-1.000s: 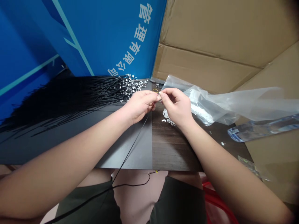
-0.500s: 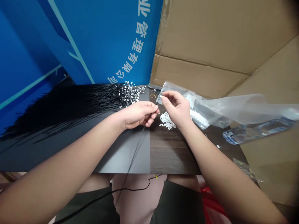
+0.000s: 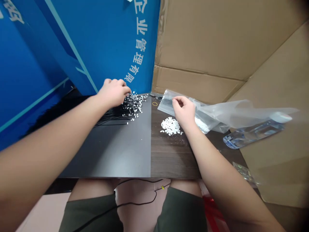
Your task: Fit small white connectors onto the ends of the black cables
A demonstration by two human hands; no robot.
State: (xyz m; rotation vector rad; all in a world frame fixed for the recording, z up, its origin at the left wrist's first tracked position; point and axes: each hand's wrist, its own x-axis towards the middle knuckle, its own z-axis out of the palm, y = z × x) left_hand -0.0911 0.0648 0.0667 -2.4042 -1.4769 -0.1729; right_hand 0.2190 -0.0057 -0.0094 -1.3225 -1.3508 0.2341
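Observation:
Over the tipped end of a heap of thin black cords (image 3: 111,114), my left hand (image 3: 114,93) has its fingers curled down by the small white end pieces (image 3: 135,104). Whatever those fingers hold is hidden. My right hand (image 3: 184,111) is raised above a clear plastic bag (image 3: 166,102), thumb and forefinger meeting in a pinch. Nothing can be made out between these fingertips. Just left of the right wrist, a pile of loose small white pieces (image 3: 170,126) lies on the dark wood-grain tabletop.
A yellow rubber band (image 3: 154,104) lies behind the white pile. To the right are a clear bottle (image 3: 253,132) on its side and a small plastic packet (image 3: 245,172). Blue panel (image 3: 108,42) and cardboard (image 3: 202,38) wall the back. A black cable (image 3: 135,203) hangs below the table edge.
My left hand has left the centre, where it held a black cord, and moved left to the cord heap. The cord no longer hangs over the table edge. My right hand stays near the bag.

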